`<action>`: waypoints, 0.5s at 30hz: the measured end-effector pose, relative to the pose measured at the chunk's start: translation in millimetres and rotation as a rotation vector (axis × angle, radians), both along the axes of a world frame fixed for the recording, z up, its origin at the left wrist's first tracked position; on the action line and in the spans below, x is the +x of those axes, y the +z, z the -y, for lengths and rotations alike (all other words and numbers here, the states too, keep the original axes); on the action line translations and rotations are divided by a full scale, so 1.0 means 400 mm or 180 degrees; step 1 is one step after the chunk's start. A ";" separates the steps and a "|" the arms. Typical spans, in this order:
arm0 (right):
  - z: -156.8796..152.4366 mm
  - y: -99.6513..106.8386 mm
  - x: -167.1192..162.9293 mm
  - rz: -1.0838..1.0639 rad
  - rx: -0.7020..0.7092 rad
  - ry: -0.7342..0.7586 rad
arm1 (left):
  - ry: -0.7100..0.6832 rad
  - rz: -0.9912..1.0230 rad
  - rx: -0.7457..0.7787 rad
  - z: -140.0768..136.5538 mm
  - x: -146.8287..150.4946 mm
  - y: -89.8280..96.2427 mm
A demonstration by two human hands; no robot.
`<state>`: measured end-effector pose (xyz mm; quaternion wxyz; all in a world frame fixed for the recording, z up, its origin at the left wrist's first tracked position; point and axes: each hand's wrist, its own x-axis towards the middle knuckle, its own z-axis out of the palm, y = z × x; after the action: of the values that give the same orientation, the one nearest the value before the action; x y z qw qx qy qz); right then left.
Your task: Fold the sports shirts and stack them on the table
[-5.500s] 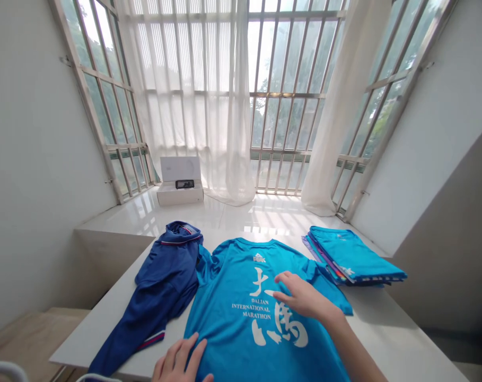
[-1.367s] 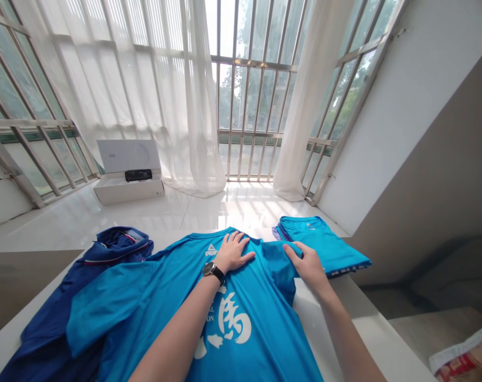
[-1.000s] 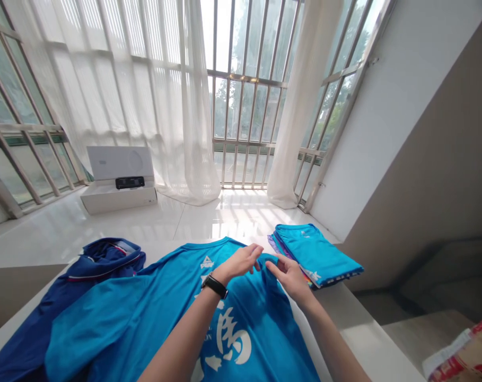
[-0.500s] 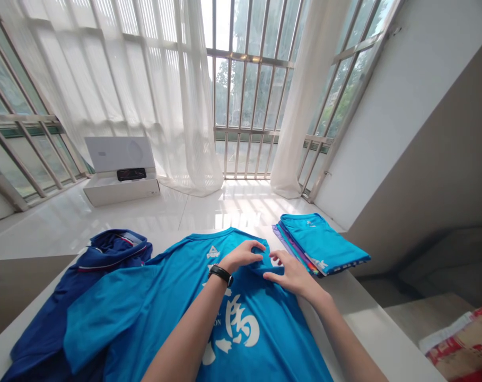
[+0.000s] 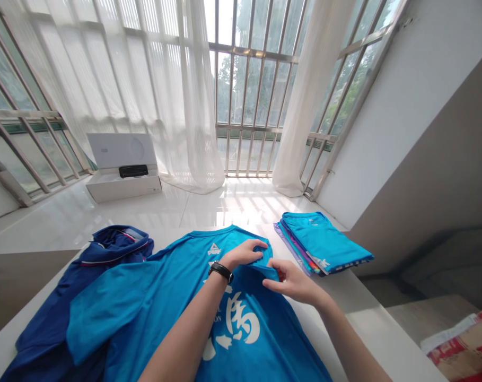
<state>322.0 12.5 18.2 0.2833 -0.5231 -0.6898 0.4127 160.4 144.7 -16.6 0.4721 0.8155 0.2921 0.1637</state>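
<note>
A bright blue T-shirt (image 5: 177, 297) with white lettering lies spread out, its left sleeve stretched over a dark blue collared shirt (image 5: 53, 318). My left hand (image 5: 246, 254), with a black band on the wrist, rests on the T-shirt near its right shoulder. Its thumb is apart from the fingers, which lie on the cloth. At the T-shirt's right side, my right hand (image 5: 292, 278) has the sleeve's edge between thumb and fingers. The fabric is folded inward there and slightly raised. The fingertips of my right hand are partly hidden by cloth.
Right of the T-shirt sits a stack of folded shirts (image 5: 324, 241), a blue one on top. An open white box (image 5: 123, 185) holding a black object stands at the back left. Sheer curtains (image 5: 185, 106) hang before barred windows. A red and tan bag (image 5: 467, 345) is at lower right.
My right hand has closed on the sleeve edge, where its thumb and fingers were apart before. My left hand stays nearly in place on the T-shirt.
</note>
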 end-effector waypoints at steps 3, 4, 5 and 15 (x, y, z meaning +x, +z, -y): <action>-0.003 -0.017 -0.038 -0.0522 -0.0523 0.0518 | -0.0106 -0.0112 0.0109 0.000 -0.020 0.024; -0.010 -0.026 -0.039 -0.0662 -0.0591 0.0547 | -0.0110 -0.0174 0.0181 -0.003 -0.026 0.028; -0.021 -0.039 -0.033 -0.0726 -0.0527 0.0425 | -0.0081 -0.0255 0.0254 -0.007 -0.031 0.029; -0.154 -0.211 0.055 0.1279 0.1627 -0.1769 | 0.0266 -0.0904 0.0507 -0.035 -0.065 0.034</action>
<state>344.2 74.1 -66.1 0.3642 -0.6721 -0.6442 0.0264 134.3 158.5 -2.9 0.3526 0.8524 0.3756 0.0889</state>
